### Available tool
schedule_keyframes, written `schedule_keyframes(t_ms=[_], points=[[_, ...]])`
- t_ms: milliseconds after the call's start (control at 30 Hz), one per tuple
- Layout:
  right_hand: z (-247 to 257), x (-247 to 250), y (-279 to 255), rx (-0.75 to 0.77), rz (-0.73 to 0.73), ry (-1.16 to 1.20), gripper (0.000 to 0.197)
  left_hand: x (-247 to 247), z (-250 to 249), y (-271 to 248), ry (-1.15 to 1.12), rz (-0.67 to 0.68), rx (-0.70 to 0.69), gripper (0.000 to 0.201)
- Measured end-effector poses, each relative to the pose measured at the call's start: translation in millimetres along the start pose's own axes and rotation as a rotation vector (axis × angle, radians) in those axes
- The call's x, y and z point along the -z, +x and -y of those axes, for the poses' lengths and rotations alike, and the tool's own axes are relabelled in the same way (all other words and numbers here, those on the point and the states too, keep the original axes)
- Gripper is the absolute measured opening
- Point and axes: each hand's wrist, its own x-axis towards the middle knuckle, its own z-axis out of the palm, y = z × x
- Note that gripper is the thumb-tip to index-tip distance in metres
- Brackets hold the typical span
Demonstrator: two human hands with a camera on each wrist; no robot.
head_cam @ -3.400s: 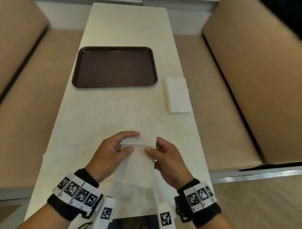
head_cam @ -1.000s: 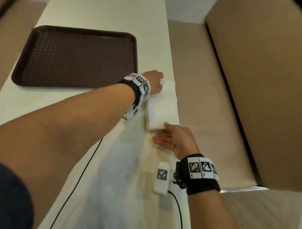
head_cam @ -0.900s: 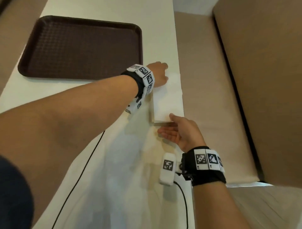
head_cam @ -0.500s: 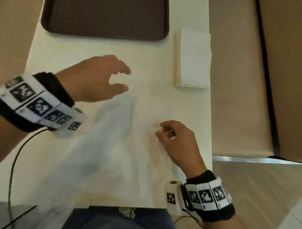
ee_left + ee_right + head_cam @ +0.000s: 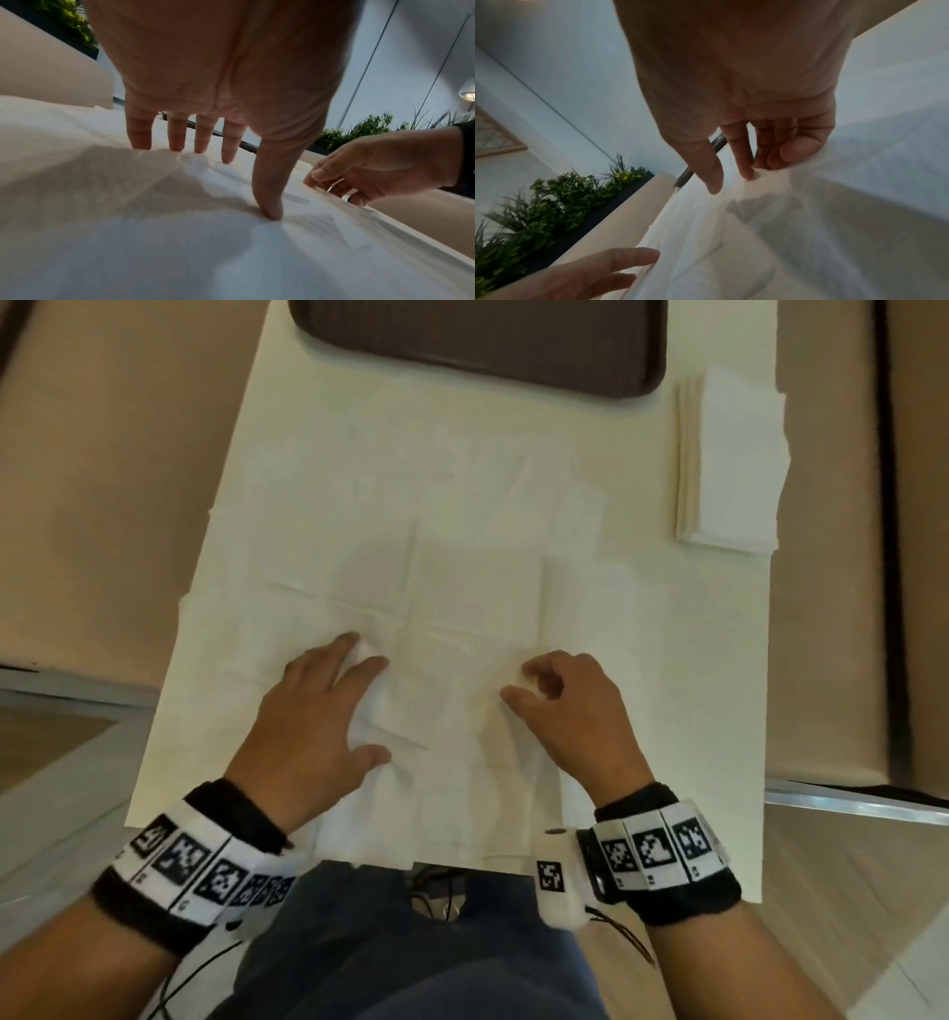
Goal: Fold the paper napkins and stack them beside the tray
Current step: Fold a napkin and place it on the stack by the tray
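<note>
An unfolded napkin (image 5: 452, 701) lies flat near the front edge of the desk (image 5: 318, 454). The left hand (image 5: 313, 721) presses it with straight fingers; the right hand (image 5: 570, 711) pinches its edge. The folded stack (image 5: 729, 464) sits at the right edge, beside the tray (image 5: 477, 356).

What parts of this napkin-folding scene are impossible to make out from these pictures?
- Tray: in the head view its far part is cut off by the top edge.
- Folded stack: the number of napkins is too fine to count.
- Unfolded napkins: white on a pale table, so edges and count are unclear.
- Right hand: whether its curled fingers actually pinch paper is unclear, even in the right wrist view.
- Left hand: it hides the paper beneath it.
</note>
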Motion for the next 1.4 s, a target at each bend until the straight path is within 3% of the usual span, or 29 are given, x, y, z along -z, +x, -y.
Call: schedule_keyframes(t_ms=[167,367,467,667,867,967,1133,1267,1400], points=[[8,-11,2,-0.002,-0.054,-0.014,0.025,-3,8,0,-0.029,-0.035,-0.043,0.083],[17,-20,-4,0.003,-0.117,-0.005,0.021,-7,11,2,-0.056,-0.185,-0.161,0.032],[26,-23,-10,0.019,-0.101,0.030,0.027,-10,11,4,-0.054,-0.222,-0.178,0.023],[54,-32,0,-0.006,-0.003,0.029,0.045,-11,11,5,-0.053,-0.248,-0.162,0.030],[66,-46,10,0.124,0.009,0.075,0.010,-7,11,4,-0.115,-0.209,-0.147,0.039],[70,-38,5,0.177,0.038,0.228,0.012,4,14,-1,-0.249,-0.206,-0.085,0.053],[62,-2,1,0.307,0.200,0.511,0.027,46,28,2,-0.441,-0.331,0.018,0.092],[55,30,-3,0.449,0.230,0.553,0.027,75,33,22,-0.602,-0.162,0.070,0.113],[50,56,-8,0.509,0.231,0.626,0.027,84,27,40,-0.732,0.117,-0.044,0.093]])
